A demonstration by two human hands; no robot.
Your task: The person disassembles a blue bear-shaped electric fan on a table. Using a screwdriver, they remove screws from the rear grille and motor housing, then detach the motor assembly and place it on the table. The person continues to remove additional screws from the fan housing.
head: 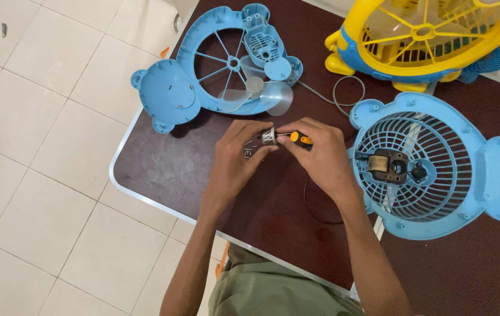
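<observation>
My left hand pinches a small silver metal cylinder above the dark brown table. My right hand grips a screwdriver with an orange and black handle, its thin shaft pointing left into the cylinder. A few small screws lie on the table just under my left fingers. Both hands meet near the table's middle.
A blue fan grille with a motor in its hub lies right of my hands. A blue fan front shell with clear blades lies behind them. A yellow and blue fan stands at the back right. Grey cable loops between them. Tiled floor left.
</observation>
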